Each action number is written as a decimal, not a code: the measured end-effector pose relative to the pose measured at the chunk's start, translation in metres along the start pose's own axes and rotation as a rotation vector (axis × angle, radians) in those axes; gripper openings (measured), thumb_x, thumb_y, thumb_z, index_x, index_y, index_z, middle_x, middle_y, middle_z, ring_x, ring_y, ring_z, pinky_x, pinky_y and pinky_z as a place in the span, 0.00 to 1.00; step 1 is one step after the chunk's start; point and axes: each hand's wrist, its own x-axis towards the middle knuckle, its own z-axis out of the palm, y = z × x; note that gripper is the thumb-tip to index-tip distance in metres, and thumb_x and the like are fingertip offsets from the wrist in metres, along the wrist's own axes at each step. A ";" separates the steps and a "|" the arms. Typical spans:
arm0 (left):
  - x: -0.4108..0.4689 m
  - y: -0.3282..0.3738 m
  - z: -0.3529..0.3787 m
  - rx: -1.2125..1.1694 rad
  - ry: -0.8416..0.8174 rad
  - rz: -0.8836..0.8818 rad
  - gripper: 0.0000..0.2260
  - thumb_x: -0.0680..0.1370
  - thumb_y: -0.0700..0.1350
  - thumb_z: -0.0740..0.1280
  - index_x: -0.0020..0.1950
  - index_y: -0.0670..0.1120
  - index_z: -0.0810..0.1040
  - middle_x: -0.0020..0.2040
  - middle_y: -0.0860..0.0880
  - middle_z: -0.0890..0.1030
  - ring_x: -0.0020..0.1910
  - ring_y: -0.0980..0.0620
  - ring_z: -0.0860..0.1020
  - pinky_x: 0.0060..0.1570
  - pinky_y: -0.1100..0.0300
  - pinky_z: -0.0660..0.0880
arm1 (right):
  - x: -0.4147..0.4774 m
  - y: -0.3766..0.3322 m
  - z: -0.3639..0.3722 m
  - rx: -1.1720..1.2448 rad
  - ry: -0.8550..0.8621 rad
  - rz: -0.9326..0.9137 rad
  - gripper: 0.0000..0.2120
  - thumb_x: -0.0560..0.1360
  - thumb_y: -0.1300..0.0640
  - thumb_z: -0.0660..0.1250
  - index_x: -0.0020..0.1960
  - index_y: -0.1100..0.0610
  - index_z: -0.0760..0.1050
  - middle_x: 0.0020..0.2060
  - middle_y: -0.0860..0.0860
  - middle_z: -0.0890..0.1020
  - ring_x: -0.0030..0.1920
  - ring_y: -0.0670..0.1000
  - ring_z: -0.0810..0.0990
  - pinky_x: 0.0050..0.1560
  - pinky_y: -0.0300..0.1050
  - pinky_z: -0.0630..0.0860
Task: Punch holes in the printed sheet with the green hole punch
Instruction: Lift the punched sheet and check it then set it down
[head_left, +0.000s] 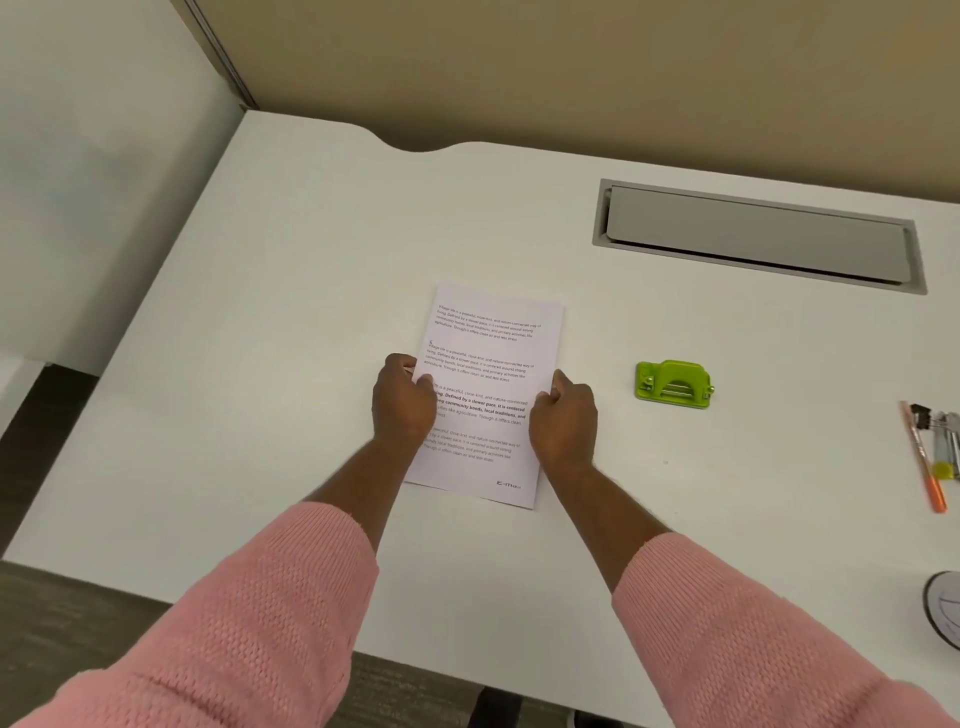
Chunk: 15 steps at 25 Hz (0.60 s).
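A printed sheet (491, 353) with several paragraphs of black text lies flat in the middle of the white desk (291, 322). My left hand (402, 400) grips the sheet's left edge about halfway down. On the opposite edge, at the same height, my right hand (563, 418) pinches the paper. The green hole punch (674, 384) stands on the desk to the right of the sheet, a short gap away, untouched. Both forearms wear pink knitted sleeves.
A grey cable hatch (758, 236) is set into the desk at the back right. Pens, a binder clip and an orange pencil (927, 460) lie at the right edge. A round object (943, 613) pokes in at the lower right. Partition walls stand behind and to the left.
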 end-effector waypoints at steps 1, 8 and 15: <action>0.001 0.000 0.000 0.011 0.004 0.015 0.14 0.79 0.42 0.67 0.63 0.41 0.74 0.59 0.42 0.79 0.58 0.42 0.78 0.60 0.52 0.74 | 0.000 -0.001 0.000 -0.021 0.011 -0.002 0.21 0.77 0.63 0.59 0.33 0.47 0.53 0.38 0.52 0.67 0.34 0.50 0.65 0.39 0.40 0.64; 0.000 -0.001 0.004 0.131 0.035 0.037 0.18 0.77 0.41 0.68 0.67 0.41 0.75 0.63 0.41 0.75 0.65 0.42 0.73 0.64 0.49 0.72 | 0.002 0.006 0.002 -0.111 -0.029 -0.003 0.16 0.79 0.61 0.60 0.37 0.48 0.59 0.43 0.55 0.71 0.42 0.54 0.71 0.44 0.43 0.67; -0.022 0.008 0.006 0.201 0.083 0.091 0.21 0.78 0.44 0.68 0.70 0.40 0.73 0.66 0.41 0.73 0.67 0.41 0.70 0.68 0.47 0.68 | -0.009 0.020 -0.021 0.084 -0.027 0.038 0.17 0.80 0.60 0.63 0.69 0.59 0.75 0.54 0.53 0.78 0.55 0.52 0.79 0.59 0.40 0.72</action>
